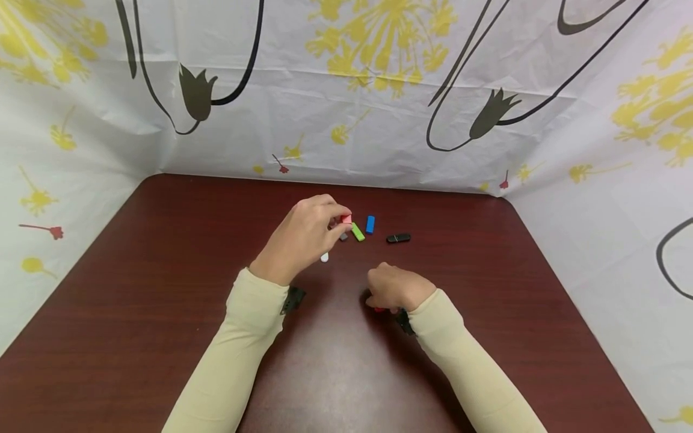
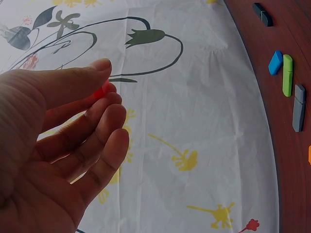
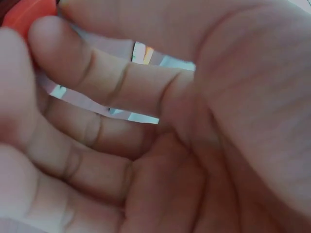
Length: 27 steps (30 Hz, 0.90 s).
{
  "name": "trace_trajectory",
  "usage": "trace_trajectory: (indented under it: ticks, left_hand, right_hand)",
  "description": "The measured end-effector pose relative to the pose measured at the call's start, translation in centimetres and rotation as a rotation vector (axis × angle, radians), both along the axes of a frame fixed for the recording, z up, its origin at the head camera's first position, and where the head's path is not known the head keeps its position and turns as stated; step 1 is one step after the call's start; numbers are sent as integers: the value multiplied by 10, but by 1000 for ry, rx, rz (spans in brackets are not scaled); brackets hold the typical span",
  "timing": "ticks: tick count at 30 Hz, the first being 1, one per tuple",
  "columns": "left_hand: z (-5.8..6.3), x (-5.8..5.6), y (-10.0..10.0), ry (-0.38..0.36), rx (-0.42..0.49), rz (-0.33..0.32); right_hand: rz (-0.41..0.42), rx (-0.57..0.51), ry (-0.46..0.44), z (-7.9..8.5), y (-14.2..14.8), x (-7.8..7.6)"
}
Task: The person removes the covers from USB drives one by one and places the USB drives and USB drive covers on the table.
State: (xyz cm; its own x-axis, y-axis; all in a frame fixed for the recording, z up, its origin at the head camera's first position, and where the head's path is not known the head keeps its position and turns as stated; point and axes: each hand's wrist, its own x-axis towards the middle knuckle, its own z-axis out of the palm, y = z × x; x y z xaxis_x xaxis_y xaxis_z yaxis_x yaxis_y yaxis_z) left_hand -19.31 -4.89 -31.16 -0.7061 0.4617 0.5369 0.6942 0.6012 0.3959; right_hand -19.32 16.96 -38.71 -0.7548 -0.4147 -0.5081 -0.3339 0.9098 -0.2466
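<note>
My left hand (image 1: pixel 303 237), raised above the table, pinches a small red piece (image 1: pixel 347 219) between thumb and fingertip. Most of that piece (image 2: pixel 101 91) is covered by the fingers, so I cannot tell whether it is a cap. Lower and to the right, my right hand (image 1: pixel 397 287) is close to the tabletop with fingers curled. It grips a red object (image 3: pixel 31 17) that looks like a USB stick; only a bit shows under the fingers. Beyond the hands lie a green USB stick (image 1: pixel 358 232), a blue one (image 1: pixel 370 225) and a black one (image 1: pixel 398 238).
A grey stick (image 2: pixel 299 108) lies beside the green one, partly behind my left hand in the head view. An orange item (image 2: pixel 309 155) shows at the frame edge. A white one (image 1: pixel 324 257) sits under my left hand. Patterned cloth (image 1: pixel 346 120) surrounds the dark wooden table (image 1: pixel 135 300).
</note>
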Motion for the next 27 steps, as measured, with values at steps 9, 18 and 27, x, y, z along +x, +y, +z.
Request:
trace_trajectory:
  ticks: [9, 18, 27]
  left_hand:
    - [0, -1, 3, -72, -22, 3]
    - [-7, -2, 14, -151, -124, -48]
    - [-21, 1, 38, -317, -318, -77]
  right_hand:
    - [6, -125, 195, 58, 13, 14]
    - [-99, -186, 433, 80, 46, 13]
    - [-145, -253, 447, 92, 64, 16]
